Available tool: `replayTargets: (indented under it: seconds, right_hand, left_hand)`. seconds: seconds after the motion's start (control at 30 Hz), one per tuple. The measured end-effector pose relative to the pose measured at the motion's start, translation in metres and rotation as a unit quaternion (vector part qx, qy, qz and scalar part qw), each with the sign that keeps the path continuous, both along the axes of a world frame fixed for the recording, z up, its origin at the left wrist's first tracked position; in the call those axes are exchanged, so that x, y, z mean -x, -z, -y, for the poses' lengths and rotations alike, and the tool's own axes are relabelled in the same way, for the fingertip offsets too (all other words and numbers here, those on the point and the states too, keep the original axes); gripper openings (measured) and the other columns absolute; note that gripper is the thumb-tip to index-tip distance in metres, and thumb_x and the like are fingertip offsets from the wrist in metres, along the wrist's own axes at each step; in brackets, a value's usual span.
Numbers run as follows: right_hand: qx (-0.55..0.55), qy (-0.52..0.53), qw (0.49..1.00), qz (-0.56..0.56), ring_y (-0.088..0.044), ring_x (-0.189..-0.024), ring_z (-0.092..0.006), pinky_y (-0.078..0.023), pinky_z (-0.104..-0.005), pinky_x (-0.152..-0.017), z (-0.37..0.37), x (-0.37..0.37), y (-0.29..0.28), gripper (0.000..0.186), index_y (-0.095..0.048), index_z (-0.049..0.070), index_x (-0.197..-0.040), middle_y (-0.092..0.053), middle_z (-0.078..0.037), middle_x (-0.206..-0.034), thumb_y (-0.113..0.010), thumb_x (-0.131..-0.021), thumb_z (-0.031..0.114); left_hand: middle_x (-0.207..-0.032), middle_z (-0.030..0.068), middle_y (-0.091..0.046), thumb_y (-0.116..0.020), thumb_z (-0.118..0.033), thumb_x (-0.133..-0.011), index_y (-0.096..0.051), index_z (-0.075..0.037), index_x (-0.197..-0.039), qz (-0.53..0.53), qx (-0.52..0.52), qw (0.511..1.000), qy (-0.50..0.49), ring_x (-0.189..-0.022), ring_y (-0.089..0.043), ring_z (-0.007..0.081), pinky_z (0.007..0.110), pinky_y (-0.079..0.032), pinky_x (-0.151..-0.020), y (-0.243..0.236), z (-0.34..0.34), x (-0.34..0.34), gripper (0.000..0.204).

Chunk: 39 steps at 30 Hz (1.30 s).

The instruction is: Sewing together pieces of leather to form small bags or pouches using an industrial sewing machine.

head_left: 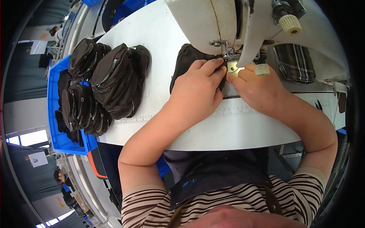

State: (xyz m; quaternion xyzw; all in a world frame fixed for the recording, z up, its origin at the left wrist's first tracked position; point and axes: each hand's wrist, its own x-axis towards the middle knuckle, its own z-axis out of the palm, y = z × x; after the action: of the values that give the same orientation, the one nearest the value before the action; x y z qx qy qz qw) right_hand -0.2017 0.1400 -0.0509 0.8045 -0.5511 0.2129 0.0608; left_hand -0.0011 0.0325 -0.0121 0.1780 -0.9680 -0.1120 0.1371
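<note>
My left hand presses its bent fingers on a dark brown fabric piece, gripping its right part beside the presser foot of a white sewing machine. My right hand is closed at the piece's right edge, over the metal needle plate, its thumb and index finger apparently pinching that edge; the exact contact is partly hidden. A plaid fabric pad lies to the right, behind my right hand.
Dark brown zippered pouches are heaped on the white table at left, spilling over a blue bin. Small dark tools lie at the table's right end. Other workers sit at benches along the far left.
</note>
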Motion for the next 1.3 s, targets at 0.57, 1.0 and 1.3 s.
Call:
replayTargets:
  seconds: [0.57, 1.0, 1.3]
  right_hand:
    - [-0.003, -0.119, 0.992, -0.038, -0.066, -0.089, -0.0263, -0.05, -0.0374, -0.07, -0.017, -0.02, -0.008, 0.03, -0.073, -0.003, -0.104, -0.066, -0.011, -0.091, -0.066, -0.078, 0.012]
    - [0.019, -0.144, 0.987, -0.065, -0.07, -0.114, -0.0384, -0.057, -0.0452, -0.099, -0.034, -0.029, -0.012, 0.041, -0.073, -0.01, -0.111, -0.072, -0.026, -0.117, -0.066, -0.078, 0.013]
    - [0.02, -0.179, 0.983, -0.021, -0.071, -0.099, -0.035, -0.06, -0.0397, -0.081, -0.023, -0.021, -0.009, 0.032, -0.073, -0.011, -0.097, -0.072, -0.026, -0.106, -0.067, -0.077, 0.013]
  left_hand:
    - [-0.13, 0.0084, -0.068, -0.074, -0.012, -0.078, -0.073, 0.004, -0.122, -0.003, -0.063, 0.997, 0.05, -0.116, -0.063, 0.0318, 0.039, -0.06, -0.093, -0.006, 0.003, -0.006, 0.047]
    - [-0.131, 0.0058, -0.071, -0.074, -0.005, -0.08, -0.076, -0.003, -0.122, 0.011, 0.005, 0.998, 0.069, -0.118, -0.066, 0.0294, 0.038, -0.06, -0.095, -0.005, -0.001, -0.007, 0.042]
    - [-0.132, 0.0015, -0.073, -0.074, -0.005, -0.08, -0.078, -0.009, -0.122, -0.002, 0.033, 0.997, 0.069, -0.118, -0.067, 0.0287, 0.038, -0.059, -0.097, -0.001, 0.004, -0.005, 0.042]
